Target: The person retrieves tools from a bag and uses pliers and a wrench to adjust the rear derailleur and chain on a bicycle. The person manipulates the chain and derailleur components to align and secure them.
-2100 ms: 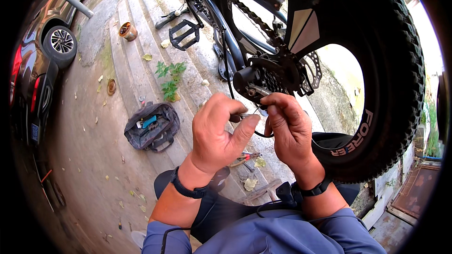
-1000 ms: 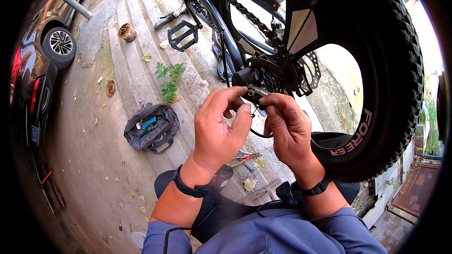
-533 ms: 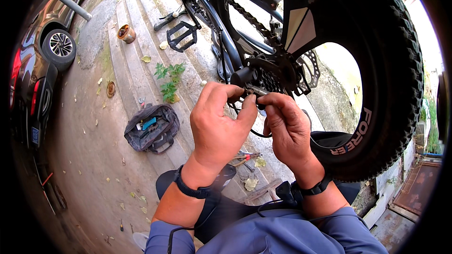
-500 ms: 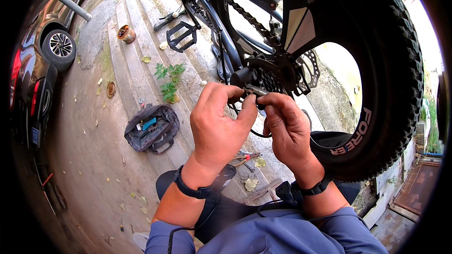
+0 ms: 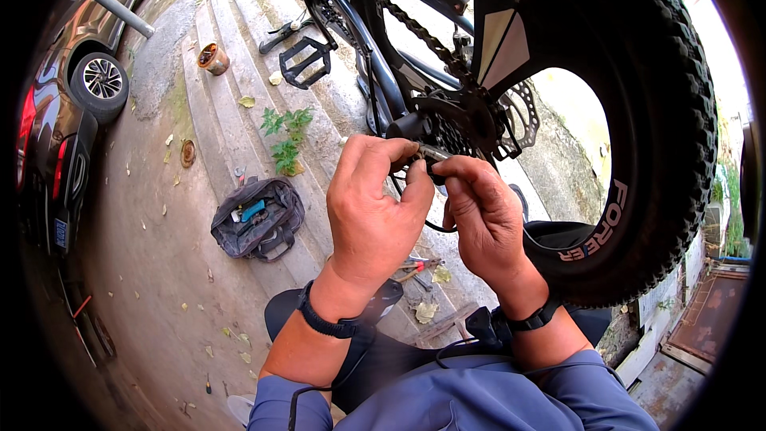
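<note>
A bicycle with a fat-tyred rear wheel [image 5: 670, 112] stands tilted before me, its chain [image 5: 411, 22] running to the rear sprockets [image 5: 447, 134]. Both hands meet at the rear derailleur [image 5: 433, 151], just below those sprockets. My left hand [image 5: 373, 211] pinches thumb against forefinger at the derailleur's left end; what lies between the tips is too small to make out. My right hand [image 5: 488, 219] is closed, thumb and forefinger gripping a dark part of the derailleur. A thin black cable [image 5: 439, 228] loops beneath the fingers.
An open dark tool bag [image 5: 257, 219] sits on the steps at left, near a green plant [image 5: 287, 140]. Pliers with red handles [image 5: 411, 271] lie below my hands. A pedal [image 5: 306, 62] juts out at upper left. Beyond stand a rusty can [image 5: 213, 58] and parked car [image 5: 88, 112].
My left fingertips have closed over the small ring-shaped metal piece that showed between them before. The right hand has barely shifted, and the bicycle stays where it was.
</note>
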